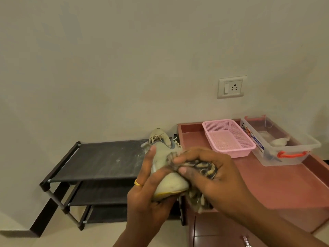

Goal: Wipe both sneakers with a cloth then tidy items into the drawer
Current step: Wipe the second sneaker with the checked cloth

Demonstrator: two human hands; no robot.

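The left hand (149, 189) grips the sneaker (169, 177) in the air before the shoe rack (99, 157), its length pointing away from the person — the right hand (211, 175) clutches the bunched cloth (204, 167) against its right side.

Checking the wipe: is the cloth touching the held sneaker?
Touching. The head view shows the right hand pressing the cloth against the held sneaker.

Sneaker (170, 182), beige, yellow-edged sole, held aloft. Second sneaker (159, 136), beige, laced, at its 12 o'clock. Cloth (204, 168), dark patterned, bunched, touching first sneaker at 3 o'clock.
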